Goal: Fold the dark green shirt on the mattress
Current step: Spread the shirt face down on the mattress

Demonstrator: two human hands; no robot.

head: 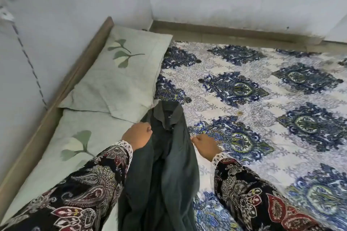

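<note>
The dark green shirt [165, 165] hangs bunched between my two hands above the mattress [262, 118], collar up and facing away from me, its body trailing down toward me. My left hand [138, 134] grips the shirt's left shoulder with curled fingers. At the right shoulder edge, my right hand [205, 145] pinches the fabric, knuckles up. Both forearms wear dark paisley sleeves with white lace cuffs. The lower hem of the shirt is out of view at the bottom.
The mattress carries a white sheet with blue medallion print. Two pale green pillows [120, 73] with leaf prints lie along the left side against a wooden bed frame [78, 69]. Grey walls close the left and far sides.
</note>
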